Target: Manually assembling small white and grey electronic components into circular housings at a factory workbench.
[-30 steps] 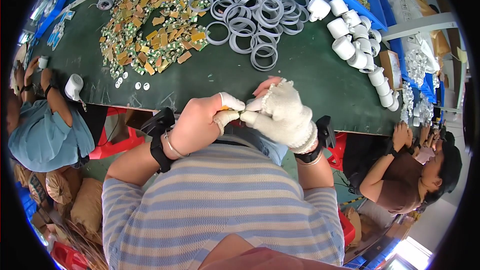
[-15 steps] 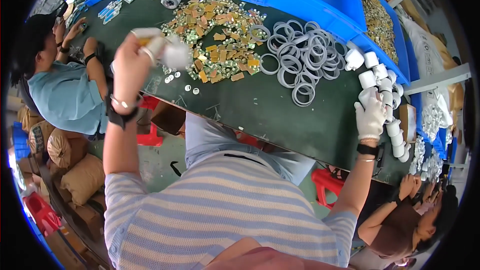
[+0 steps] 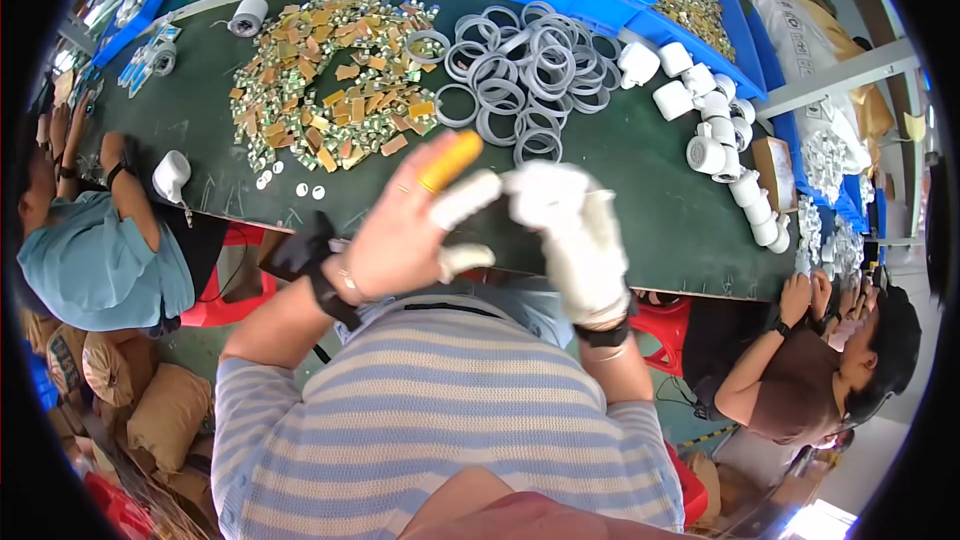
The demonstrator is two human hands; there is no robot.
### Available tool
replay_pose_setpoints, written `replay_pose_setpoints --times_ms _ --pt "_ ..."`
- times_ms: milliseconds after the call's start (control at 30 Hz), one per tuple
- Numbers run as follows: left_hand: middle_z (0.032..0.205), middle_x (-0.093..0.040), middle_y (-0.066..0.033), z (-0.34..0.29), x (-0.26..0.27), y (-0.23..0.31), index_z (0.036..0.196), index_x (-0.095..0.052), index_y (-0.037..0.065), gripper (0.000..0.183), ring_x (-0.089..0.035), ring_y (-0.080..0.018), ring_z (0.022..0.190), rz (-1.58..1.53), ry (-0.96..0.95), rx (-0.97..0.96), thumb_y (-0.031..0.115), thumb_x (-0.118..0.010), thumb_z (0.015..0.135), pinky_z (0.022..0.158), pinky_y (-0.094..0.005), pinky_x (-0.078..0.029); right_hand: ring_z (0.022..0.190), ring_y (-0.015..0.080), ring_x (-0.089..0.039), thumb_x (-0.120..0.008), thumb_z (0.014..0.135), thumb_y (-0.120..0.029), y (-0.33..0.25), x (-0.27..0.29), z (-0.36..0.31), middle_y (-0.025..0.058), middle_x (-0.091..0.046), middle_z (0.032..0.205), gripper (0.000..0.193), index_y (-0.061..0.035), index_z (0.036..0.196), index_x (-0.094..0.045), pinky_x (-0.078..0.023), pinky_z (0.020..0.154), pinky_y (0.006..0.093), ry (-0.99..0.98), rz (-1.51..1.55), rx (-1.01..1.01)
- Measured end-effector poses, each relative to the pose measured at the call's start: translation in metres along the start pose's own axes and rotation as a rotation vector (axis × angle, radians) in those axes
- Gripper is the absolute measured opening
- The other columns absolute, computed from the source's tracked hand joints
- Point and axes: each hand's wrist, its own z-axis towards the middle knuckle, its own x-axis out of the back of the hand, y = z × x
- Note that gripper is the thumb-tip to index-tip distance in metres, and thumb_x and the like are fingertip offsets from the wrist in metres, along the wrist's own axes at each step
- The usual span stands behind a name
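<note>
We are seeing smooth plastics beside knitted cloth.
We are finding matt, knitted cloth in the glove (image 3: 592, 290) on the right hand (image 3: 585, 245) and a smooth, rubbery-looking yellow finger cover (image 3: 450, 161) on the left hand (image 3: 400, 230); white housings (image 3: 706, 154) to the right are looking like glossy plastic, grey rings (image 3: 545, 72) like smooth plastic, and the green tabletop (image 3: 650, 200) is looking matt.

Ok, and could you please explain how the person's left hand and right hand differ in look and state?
The left hand is mostly bare, with an orange finger cover and white finger covers; the right hand wears a white glove. The left hand has its fingers spread with nothing visibly held, while the right hand seems closed on a white part, blurred here. Both have black bands at the wrist.
</note>
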Motion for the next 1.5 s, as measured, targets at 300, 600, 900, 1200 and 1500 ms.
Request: replay_pose_setpoints --times_ms 300,600,900,1200,1500 --pt "0.133 -0.057 -0.0111 -0.004 -0.007 -0.012 0.160 -0.029 0.014 0.086 -0.066 -0.0196 0.110 -1.172 0.174 0.714 0.005 -0.079 0.090 0.091 -0.0381 -0.060 0.081 0.0307 -0.065 -0.080 0.087 -0.016 0.040 0.025 0.047 0.0115 -0.067 0.091 0.024 -0.0052 0.105 -0.069 -0.054 0.077 0.0416 0.155 -1.510 0.427" --pt "0.134 -0.063 -0.0072 -0.014 0.009 0.003 0.147 -0.048 0.011 0.077 -0.065 -0.0153 0.117 -0.824 -0.202 0.495 0.003 -0.088 0.081 0.100 -0.0345 -0.055 0.083 0.0159 -0.057 -0.067 0.102 -0.023 -0.005 0.038 -0.004 0.0042 -0.061 0.095 0.024 -0.0047 0.118 -0.064 -0.051 0.080 0.0372 0.027 0.707 -0.189" --pt "0.118 -0.070 -0.0106 0.009 0.009 0.016 0.134 -0.065 0.011 0.062 -0.070 -0.0341 0.097 0.014 -0.293 -0.018 0.019 -0.087 0.076 0.080 -0.0380 -0.060 0.089 0.0213 -0.064 -0.072 0.100 -0.026 0.007 0.030 -0.023 0.0098 -0.066 0.098 0.039 -0.0007 0.126 -0.058 -0.056 0.084 0.0402 -0.115 0.910 -0.351" --pt "0.130 -0.063 -0.0056 -0.007 -0.002 -0.008 0.152 -0.045 0.008 0.070 -0.062 -0.0129 0.114 -1.367 -0.489 0.395 0.012 -0.081 0.092 0.098 -0.0317 -0.052 0.090 0.0194 -0.068 -0.080 0.089 -0.005 -0.040 0.026 -0.005 0.0117 -0.075 0.104 0.024 -0.0021 0.111 -0.072 -0.054 0.082 0.0326 -0.347 -0.320 0.213" --pt "0.155 -0.042 -0.0080 -0.011 -0.022 0.013 0.167 -0.015 0.022 0.095 -0.055 -0.0276 0.135 -1.960 -0.043 0.701 0.035 -0.076 0.096 0.107 -0.0439 -0.053 0.089 0.0172 -0.070 -0.068 0.101 -0.018 -0.044 0.000 -0.015 0.0108 -0.074 0.103 0.027 0.0035 0.117 -0.069 -0.055 0.083 0.0308 -0.219 -0.177 -0.173"
